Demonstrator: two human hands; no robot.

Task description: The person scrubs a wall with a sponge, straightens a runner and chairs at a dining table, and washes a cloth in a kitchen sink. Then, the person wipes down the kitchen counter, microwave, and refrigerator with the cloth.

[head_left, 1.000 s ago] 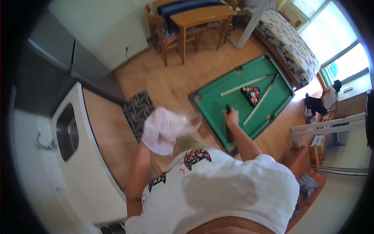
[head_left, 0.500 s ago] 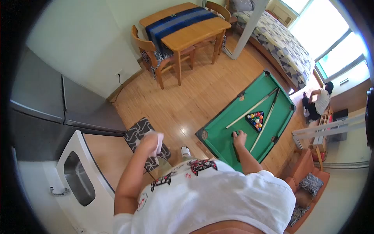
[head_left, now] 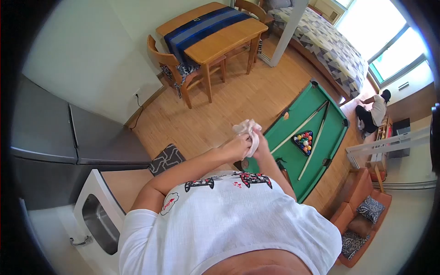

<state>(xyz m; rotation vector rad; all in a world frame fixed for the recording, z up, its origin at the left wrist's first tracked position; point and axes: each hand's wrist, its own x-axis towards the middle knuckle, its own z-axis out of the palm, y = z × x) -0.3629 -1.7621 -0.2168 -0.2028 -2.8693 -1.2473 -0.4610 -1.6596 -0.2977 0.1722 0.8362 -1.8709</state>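
My left hand [head_left: 238, 148] is closed on a bunched, pale pink-white cloth [head_left: 248, 127], in front of my chest. Touching the same cloth from the other side, my right hand [head_left: 261, 147] has its fingers wrapped on it. Both hands are near the left edge of the green pool table [head_left: 292, 113]. A dark object [head_left: 280, 163] rests on the felt beside my right forearm, partly hidden by it; its kind is unclear. Two cue sticks [head_left: 312, 145] lie on the felt, with racked balls [head_left: 303, 142] in a black triangle between them.
A wooden table [head_left: 224, 42] with chairs stands ahead, a bed [head_left: 321, 46] beyond. On the right are an orange sofa [head_left: 350, 201] and a seated person [head_left: 373, 112]. Left are a grey refrigerator [head_left: 98, 133], a sink [head_left: 98, 220] and a patterned mat [head_left: 167, 159].
My right hand has left the dark object on the pool table and come to the cloth. My left hand has moved right with the cloth, and both hands now meet on it.
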